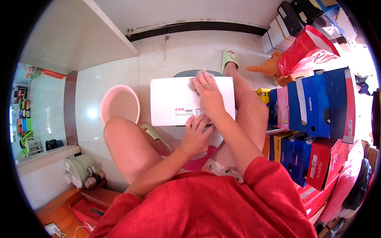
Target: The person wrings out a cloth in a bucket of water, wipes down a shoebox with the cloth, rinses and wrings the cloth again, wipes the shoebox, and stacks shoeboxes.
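1. The right hand point(207, 90) reaches over the white box point(170, 95), palm down, its fingers pointing toward the far edge and laid over a greyish-brown cloth point(193, 86); whether they pinch the cloth or only press on it, I cannot tell.
2. The left hand point(196, 137) sits at the near edge, fingers spread and released, fingertips on the box beside the print. The right forearm passes just beside it.
3. The box lies flat between the person's knees, on a dark grey rounded surface point(185, 73) that shows past its far edge.
4. Its top carries pink Chinese characters, dark Latin capitals beginning "ZH", and smaller lines too fine to read; the left fingers lie close to these.
5. A yellow box point(263, 93) at right reads "Kids".
6. A pink basin point(104, 109) stands on the floor, left of the box.
7. Stacked blue boxes point(315, 103) and a red box point(323, 164) crowd the right side, near the right knee.
8. Beyond them sit an orange plush toy point(268, 67) and a red bag point(295, 51).
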`<action>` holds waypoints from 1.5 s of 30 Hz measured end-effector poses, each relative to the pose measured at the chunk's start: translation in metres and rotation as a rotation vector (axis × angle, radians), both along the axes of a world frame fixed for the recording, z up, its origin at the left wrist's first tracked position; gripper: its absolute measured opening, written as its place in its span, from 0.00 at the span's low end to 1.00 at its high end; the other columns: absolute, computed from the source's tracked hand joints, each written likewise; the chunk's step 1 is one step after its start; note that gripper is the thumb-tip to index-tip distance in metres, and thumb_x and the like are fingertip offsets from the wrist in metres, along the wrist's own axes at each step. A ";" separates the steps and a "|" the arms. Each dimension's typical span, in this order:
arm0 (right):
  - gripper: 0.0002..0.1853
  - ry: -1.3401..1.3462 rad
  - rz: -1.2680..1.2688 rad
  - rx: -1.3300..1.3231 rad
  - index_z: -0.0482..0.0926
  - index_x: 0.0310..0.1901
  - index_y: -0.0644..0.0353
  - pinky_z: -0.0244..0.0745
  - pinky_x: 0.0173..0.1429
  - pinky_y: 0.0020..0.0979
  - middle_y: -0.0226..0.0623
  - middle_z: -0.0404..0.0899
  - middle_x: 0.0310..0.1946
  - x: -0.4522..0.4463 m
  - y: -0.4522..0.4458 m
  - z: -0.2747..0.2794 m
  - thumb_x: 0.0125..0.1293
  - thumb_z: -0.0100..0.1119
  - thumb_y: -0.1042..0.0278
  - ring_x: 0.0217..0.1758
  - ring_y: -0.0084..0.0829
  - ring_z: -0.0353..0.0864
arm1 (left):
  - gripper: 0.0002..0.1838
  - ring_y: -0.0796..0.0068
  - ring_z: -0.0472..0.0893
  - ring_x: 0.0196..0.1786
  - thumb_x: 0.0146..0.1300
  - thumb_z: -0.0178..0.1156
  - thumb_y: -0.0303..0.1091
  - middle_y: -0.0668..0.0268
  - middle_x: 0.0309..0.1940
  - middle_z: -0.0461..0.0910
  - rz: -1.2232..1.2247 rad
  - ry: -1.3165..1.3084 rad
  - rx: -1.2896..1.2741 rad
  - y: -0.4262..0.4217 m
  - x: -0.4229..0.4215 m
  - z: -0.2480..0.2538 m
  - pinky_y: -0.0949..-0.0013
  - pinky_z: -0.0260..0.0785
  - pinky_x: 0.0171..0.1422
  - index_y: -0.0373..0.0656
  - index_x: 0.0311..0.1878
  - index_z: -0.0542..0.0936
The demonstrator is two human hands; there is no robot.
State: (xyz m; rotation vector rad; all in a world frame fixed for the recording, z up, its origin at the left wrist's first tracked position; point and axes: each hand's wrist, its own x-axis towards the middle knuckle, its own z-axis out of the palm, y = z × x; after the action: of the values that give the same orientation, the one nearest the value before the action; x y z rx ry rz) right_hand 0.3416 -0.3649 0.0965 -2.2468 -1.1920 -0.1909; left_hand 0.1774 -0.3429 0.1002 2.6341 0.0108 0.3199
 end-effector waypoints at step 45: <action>0.22 -0.026 -0.221 -0.074 0.79 0.58 0.52 0.64 0.66 0.37 0.37 0.75 0.63 -0.009 -0.023 0.007 0.61 0.58 0.74 0.65 0.38 0.70 | 0.25 0.55 0.70 0.64 0.46 0.59 0.21 0.57 0.56 0.73 0.065 -0.203 -0.216 0.020 -0.011 0.003 0.51 0.58 0.70 0.42 0.52 0.78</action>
State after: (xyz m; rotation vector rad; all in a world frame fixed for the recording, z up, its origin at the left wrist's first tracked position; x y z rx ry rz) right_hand 0.3330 -0.3878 0.1032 -2.4462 -0.9766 -0.2671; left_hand 0.1666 -0.3234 0.1034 2.3808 0.0610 0.5738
